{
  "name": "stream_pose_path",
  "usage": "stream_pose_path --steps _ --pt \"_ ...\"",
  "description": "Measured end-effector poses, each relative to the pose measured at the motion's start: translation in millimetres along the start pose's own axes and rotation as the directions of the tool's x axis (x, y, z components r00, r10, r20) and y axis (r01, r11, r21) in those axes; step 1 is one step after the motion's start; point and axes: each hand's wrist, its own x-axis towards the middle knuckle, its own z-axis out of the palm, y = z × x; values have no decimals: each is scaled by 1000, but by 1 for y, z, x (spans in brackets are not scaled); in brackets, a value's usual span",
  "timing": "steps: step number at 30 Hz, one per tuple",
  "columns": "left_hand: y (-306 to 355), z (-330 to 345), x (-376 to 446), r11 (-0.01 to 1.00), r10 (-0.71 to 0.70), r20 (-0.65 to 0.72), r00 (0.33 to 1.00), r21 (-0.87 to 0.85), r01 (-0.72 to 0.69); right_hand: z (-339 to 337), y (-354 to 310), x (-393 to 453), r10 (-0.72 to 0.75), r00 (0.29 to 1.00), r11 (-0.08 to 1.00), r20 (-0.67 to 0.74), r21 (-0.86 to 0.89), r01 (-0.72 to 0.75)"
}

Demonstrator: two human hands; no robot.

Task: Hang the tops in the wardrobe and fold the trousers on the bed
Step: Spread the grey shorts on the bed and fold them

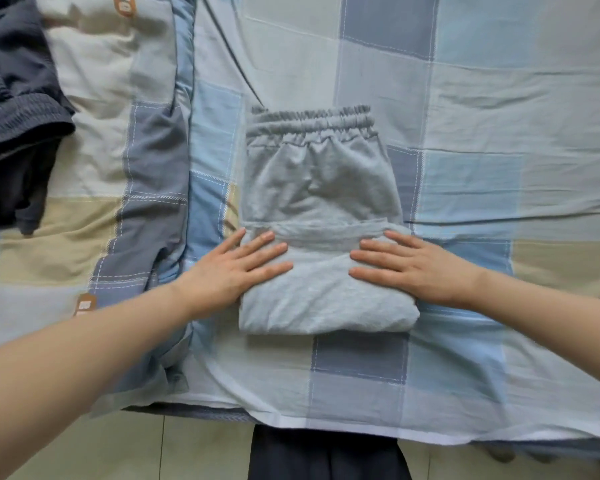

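Note:
Light grey trousers [321, 188] lie folded on the checked bed sheet [482, 109], elastic waistband at the far end and the legs doubled over the near half. My left hand [238, 268] presses flat on the left side of the folded part, fingers straight. My right hand [411, 266] presses flat on the right side in the same way. Neither hand grips the cloth.
A dark grey-blue garment [13, 98] lies crumpled at the far left on a folded checked quilt [118, 174]. The bed's near edge [326, 426] runs across the bottom, with pale floor tiles [118, 448] below it.

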Motion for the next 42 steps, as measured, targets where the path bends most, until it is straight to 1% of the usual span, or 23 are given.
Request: stream_pose_path --steps 2,4,6,7,8,9,10,11,12,13,14,16,18,20,22,24,25,27,29,31,33,38,42 --pt "25 6 -15 991 34 116 993 -130 -19 -3 -18 -16 -57 992 988 110 150 40" --pt "46 9 -30 954 114 169 979 -295 -60 -8 -31 -31 -103 973 941 207 336 28" --pt "62 9 -41 845 188 173 967 -530 -70 -15 -41 -45 -59 979 841 196 538 -57" --pt "66 5 -43 715 171 161 972 -699 -10 -20 -44 -50 19 985 747 169 652 -126" --pt "64 2 -43 515 106 148 983 -854 73 -23 -46 -50 138 980 600 141 776 -196" --pt "61 -4 -40 280 -25 138 990 -950 139 -27 -45 -48 297 949 398 110 889 -227" --pt "57 -10 -35 38 -201 166 965 -983 177 -29 -42 -43 470 874 176 122 958 -228" --pt "51 -13 -29 -190 -355 230 906 -967 170 -29 -37 -35 615 768 -37 181 979 -201" --pt "45 -13 -21 -350 -450 312 837 -924 156 -28 -31 -26 690 667 -222 282 959 -175" --pt "42 -13 -14 -413 -504 374 779 -896 163 -25 -24 -17 712 589 -352 381 920 -170" --pt "43 -11 -8 -403 -533 413 739 -891 208 -23 -19 -8 724 524 -414 449 890 -191" --pt "52 -2 -1 -340 -562 444 698 -893 294 -16 -15 10 768 417 -419 486 874 -246" --pt "63 6 1 -340 -592 451 668 -891 300 -11 -18 24 811 372 -346 452 883 -319" --pt "69 11 -5 -438 -590 485 645 -864 250 -9 -20 31 859 350 -254 373 905 -342" --pt "71 15 -14 -553 -559 525 642 -813 183 -8 -18 27 917 277 -212 287 939 -271" --pt "73 18 -23 -577 -529 559 639 -789 213 -6 -13 19 941 167 -253 295 938 -237" --pt "74 19 -25 -571 -529 571 628 -787 235 -6 -11 16 933 146 -290 329 927 -238" --pt "72 19 -26 -572 -575 578 579 -790 221 -6 -11 14 907 186 -324 377 910 -260" --pt "68 14 -19 -557 -657 545 521 -817 151 -8 -14 15 899 266 -261 348 913 -313" --pt "66 9 -7 -469 -755 465 462 -876 116 -12 -22 23 876 372 -162 307 914 -373" --pt "67 6 7 -385 -820 404 405 -914 131 -13 -29 33 850 416 -130 323 894 -429" --pt "66 -1 36 -400 -869 426 251 -904 149 -5 -37 48 882 319 -88 347 787 -611" --pt "71 1 41 -426 -876 449 173 -891 156 -3 -35 52 881 313 -98 355 784 -613"
